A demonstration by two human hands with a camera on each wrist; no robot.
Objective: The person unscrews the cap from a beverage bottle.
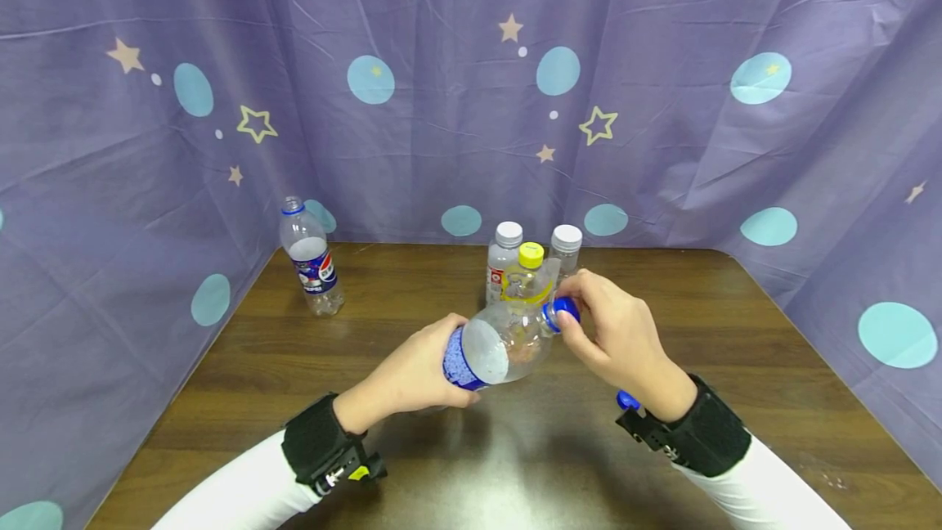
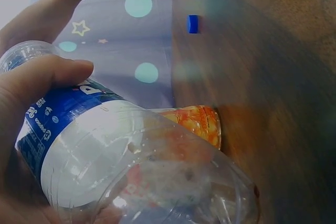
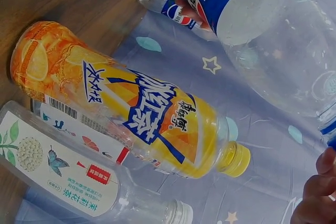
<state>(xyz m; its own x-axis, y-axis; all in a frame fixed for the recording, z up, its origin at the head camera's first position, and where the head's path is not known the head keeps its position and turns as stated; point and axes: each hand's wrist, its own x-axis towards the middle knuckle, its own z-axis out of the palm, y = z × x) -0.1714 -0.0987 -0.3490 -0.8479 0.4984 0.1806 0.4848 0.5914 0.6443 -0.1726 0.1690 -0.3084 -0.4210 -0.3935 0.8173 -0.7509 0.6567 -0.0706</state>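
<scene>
My left hand (image 1: 412, 370) grips a clear plastic Pepsi bottle (image 1: 518, 342) round its blue label, the bottle tilted with its neck up to the right. Thumb and fingers of my right hand (image 1: 618, 334) pinch the blue cap (image 1: 567, 311) at the bottle's mouth. In the left wrist view the thumb lies across the label, and the bottle's base end (image 2: 231, 192) looks see-through. The right wrist view catches only the fingertips (image 3: 315, 203) at the cap, by the right edge.
Behind the held bottle stand a yellow-capped iced tea bottle (image 3: 147, 114) and two white-capped bottles, one with a flower label (image 3: 63, 166). An uncapped Pepsi bottle (image 1: 312, 264) stands at the back left. A loose blue cap (image 1: 627, 400) lies near my right wrist. A purple curtain (image 1: 441, 145) borders the table.
</scene>
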